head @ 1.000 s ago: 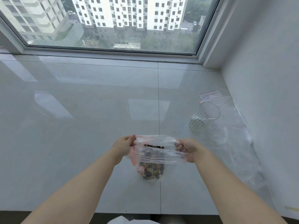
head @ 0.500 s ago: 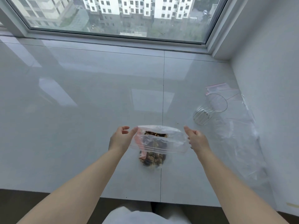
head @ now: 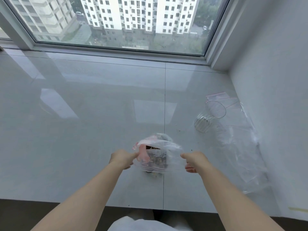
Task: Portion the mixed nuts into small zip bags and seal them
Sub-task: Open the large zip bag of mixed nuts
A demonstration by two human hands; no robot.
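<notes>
We see two bare hands holding a clear zip bag (head: 168,157) of mixed nuts (head: 157,161) above a glossy white sill (head: 83,130). The left hand (head: 122,158) pinches the bag's left edge, fingers curled. The right hand (head: 193,161) grips the right edge; its fingers are partly hidden. To the right lie a clear glass jar (head: 210,116) and empty plastic bags (head: 240,142).

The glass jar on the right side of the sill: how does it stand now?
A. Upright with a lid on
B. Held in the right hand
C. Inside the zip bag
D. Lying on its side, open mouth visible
D: the glass jar lies tipped on the sill, open rim visible, apart from both hands.
</notes>
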